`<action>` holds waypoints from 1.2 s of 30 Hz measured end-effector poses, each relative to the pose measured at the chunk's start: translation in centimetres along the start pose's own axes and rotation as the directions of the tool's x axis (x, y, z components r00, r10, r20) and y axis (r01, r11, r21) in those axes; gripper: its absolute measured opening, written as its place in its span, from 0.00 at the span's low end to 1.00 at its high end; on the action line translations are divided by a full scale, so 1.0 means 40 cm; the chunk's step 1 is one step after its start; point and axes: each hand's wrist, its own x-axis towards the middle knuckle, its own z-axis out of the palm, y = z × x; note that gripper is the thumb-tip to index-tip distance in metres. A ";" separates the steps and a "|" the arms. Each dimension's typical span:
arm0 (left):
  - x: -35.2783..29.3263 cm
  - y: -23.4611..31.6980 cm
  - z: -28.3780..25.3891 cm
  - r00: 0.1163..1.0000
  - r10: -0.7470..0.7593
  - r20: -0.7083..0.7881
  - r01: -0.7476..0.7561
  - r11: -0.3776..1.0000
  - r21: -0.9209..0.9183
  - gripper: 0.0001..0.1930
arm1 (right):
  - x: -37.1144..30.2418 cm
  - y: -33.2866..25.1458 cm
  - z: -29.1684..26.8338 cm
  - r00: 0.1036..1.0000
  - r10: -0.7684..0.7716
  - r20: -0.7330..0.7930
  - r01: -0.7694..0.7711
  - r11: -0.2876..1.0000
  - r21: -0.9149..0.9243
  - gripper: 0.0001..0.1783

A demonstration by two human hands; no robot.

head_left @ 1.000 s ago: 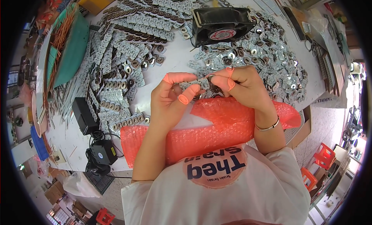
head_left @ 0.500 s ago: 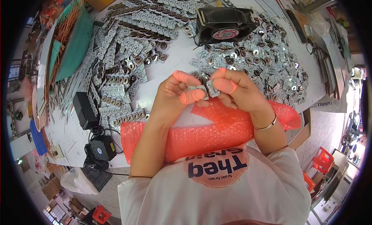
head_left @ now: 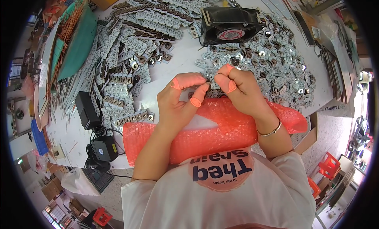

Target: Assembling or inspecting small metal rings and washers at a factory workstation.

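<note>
My left hand (head_left: pixel 173 100) is in a pinch, pink finger cots on its thumb and forefinger. At its fingertips the edge of a small metal piece (head_left: pixel 208 85) shows, mostly hidden. Close beside it, my right hand (head_left: pixel 245 94) is also closed, thumb against forefinger in pink cots; whatever it grips is hidden. Both hands are above the table's near side, just beyond a roll of red bubble wrap (head_left: pixel 193 144) that lies before my body. Past my fingers spreads a heap of loose small metal pieces (head_left: pixel 272 59) with round discs.
A black fan (head_left: pixel 231 29) stands at the heap's far side. Rows of joined metal pieces (head_left: pixel 134 43) cover the table's left. Further left are a green basin (head_left: pixel 81 43) with copper-coloured strips, and black power adapters (head_left: pixel 104 148) with cables. Tools (head_left: pixel 331 67) lie at the right edge.
My hands have drawn slightly apart, and the right one has turned so its knuckles face up. The pale metal pieces that showed between my fingertips are now mostly out of sight.
</note>
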 end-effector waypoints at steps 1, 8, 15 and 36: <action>0.004 0.006 0.008 0.997 -0.022 -0.074 0.022 1.000 -0.002 0.10 | 0.005 -0.004 -0.001 1.000 0.001 0.000 -0.001 1.000 0.002 0.10; -0.005 0.006 0.016 0.991 -0.074 -0.110 0.075 0.997 0.000 0.11 | 0.001 -0.009 0.003 0.992 0.127 0.014 -0.128 0.988 0.091 0.09; 0.002 0.005 0.023 0.977 -0.072 -0.201 0.058 0.996 -0.074 0.09 | -0.004 -0.024 0.008 0.971 0.240 -0.005 -0.232 0.942 0.241 0.08; 0.003 -0.003 0.026 0.986 -0.138 -0.096 0.102 0.945 -0.310 0.09 | 0.008 -0.048 -0.006 0.914 0.402 0.057 -0.395 0.850 0.348 0.11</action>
